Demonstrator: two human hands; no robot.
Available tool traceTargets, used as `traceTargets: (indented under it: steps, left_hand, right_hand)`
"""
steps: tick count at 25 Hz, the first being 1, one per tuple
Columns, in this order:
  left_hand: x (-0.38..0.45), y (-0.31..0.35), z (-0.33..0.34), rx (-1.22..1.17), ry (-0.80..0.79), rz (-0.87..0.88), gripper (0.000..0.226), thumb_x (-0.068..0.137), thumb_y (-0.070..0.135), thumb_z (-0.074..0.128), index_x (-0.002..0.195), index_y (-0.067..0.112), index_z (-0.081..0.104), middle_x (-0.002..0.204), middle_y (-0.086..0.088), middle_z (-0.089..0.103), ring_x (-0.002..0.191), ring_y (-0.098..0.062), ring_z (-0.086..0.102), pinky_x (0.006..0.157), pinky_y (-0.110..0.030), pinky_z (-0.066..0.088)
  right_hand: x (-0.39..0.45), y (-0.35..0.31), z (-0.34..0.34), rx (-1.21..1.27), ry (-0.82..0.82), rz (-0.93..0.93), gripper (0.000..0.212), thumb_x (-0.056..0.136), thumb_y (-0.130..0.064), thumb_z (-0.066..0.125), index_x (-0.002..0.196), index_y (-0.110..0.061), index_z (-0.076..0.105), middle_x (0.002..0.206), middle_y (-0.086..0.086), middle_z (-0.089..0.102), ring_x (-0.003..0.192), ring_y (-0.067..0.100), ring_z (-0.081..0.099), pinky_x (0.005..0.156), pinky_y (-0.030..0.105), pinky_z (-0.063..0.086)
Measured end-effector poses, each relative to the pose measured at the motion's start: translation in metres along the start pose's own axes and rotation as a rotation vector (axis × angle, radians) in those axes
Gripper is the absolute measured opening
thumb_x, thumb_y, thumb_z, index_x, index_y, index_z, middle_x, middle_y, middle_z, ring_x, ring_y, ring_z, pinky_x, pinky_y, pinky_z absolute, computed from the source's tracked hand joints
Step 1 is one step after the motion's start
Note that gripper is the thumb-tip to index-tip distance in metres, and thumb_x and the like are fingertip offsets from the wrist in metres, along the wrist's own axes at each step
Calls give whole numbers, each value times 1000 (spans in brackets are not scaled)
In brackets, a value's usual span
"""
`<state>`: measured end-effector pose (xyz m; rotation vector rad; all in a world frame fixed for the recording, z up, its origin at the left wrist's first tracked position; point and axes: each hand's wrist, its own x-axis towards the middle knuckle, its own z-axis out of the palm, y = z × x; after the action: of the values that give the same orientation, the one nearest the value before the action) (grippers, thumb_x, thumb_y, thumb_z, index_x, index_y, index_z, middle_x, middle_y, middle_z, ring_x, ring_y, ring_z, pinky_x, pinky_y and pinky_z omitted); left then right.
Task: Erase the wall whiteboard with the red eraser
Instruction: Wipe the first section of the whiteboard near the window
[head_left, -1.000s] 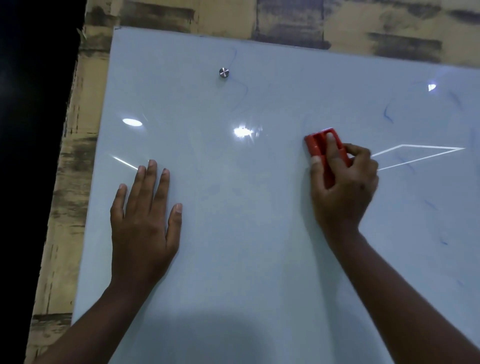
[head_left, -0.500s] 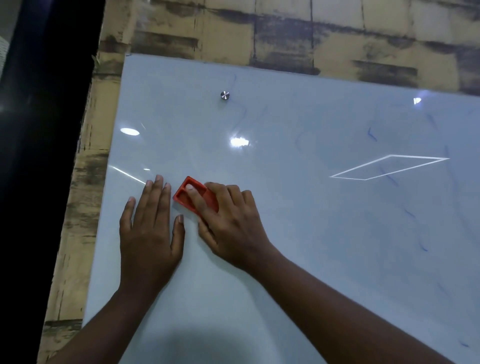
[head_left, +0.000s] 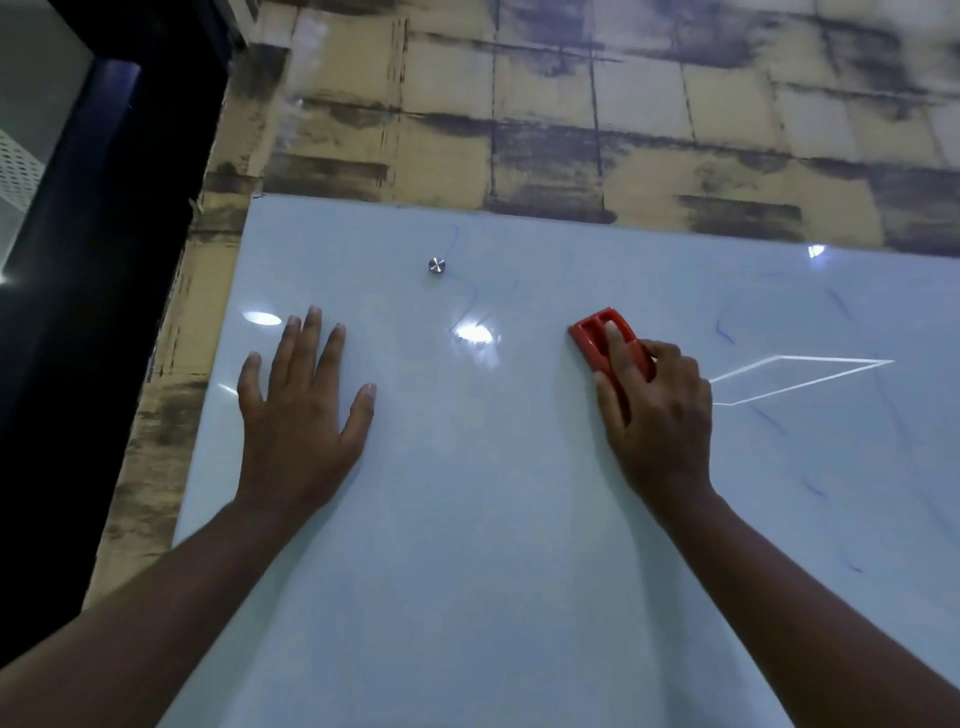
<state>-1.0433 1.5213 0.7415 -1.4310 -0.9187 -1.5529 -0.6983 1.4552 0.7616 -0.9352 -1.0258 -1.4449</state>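
Whiteboard (head_left: 493, 519): right and lower edges cut off by frame. Red eraser (head_left: 597, 335): rear half hidden under right hand (head_left: 657, 415). Wall top: blurred.

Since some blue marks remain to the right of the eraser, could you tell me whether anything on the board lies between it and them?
Nothing visible does. The red eraser, held in the right hand, has bare whiteboard between it and the blue marks.
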Motion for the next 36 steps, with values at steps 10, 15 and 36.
traceTargets:
  steps: [10,15,36]
  left_hand:
    - [4,-5,16,49,60,38,72,107,48,30,169,13,22,177,-8,16,164,-25,14,130,-59,13]
    - [5,-11,19,62,59,50,73,106,50,32,169,14,22,177,-8,16,164,-25,14,130,-60,14]
    - [5,-5,13,75,81,36,70,104,48,34,165,13,35,174,-9,27,161,-29,27,126,-61,22]
  right_hand:
    - [24,-87,28,63,75,255,55,94,-20,70,148,-24,56,125,14,61,101,39,57,78,46,43]
    - [16,-188,37,169,21,-124,56,97,-25,66,151,-21,52,134,13,59,114,33,56,86,43,43]
    - [62,-139,22,174,-109,-133,57,94,-43,50,145,-19,57,101,8,56,85,24,53,58,36,51]
